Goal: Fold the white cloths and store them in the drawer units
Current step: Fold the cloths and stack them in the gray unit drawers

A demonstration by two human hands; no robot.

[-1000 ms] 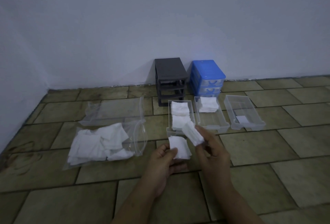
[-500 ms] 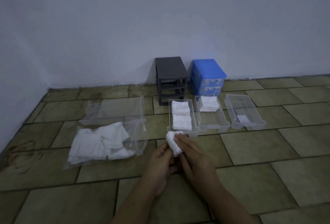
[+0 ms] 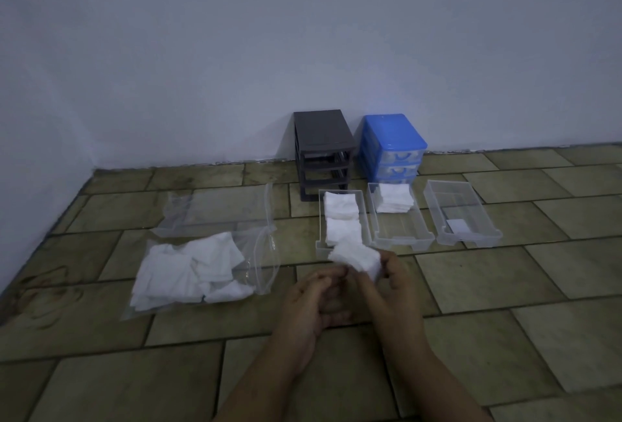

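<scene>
A pale blue-grey wall (image 3: pixel 303 34) fills the upper half of the frame, and a floor of olive-brown stone tiles (image 3: pixel 505 337) spreads across the lower half. At centre left on the floor lies a clear plastic zip bag holding a heap of loose white cloths (image 3: pixel 192 273), with a second, flat clear plastic bag (image 3: pixel 218 209) just behind it. Against the wall at centre stands a dark grey plastic drawer frame (image 3: pixel 323 152) with its slots open, and just right of it a blue plastic drawer unit (image 3: pixel 392 148) with clear drawers in place. In front of these, three clear plastic drawers sit side by side on the floor: the left drawer (image 3: pixel 321 219) holds two folded white cloth stacks, the middle drawer (image 3: pixel 400 239) one stack at its far end, and the right drawer (image 3: pixel 437 206) a small white piece near its front. At lower centre, just before the left drawer's front edge, both hands hold a small white cloth (image 3: pixel 356 258): the left hand (image 3: pixel 313 303) has its fingers curled under the cloth's near side, and the right hand (image 3: pixel 393 283) pinches its right edge between thumb and fingers.
</scene>
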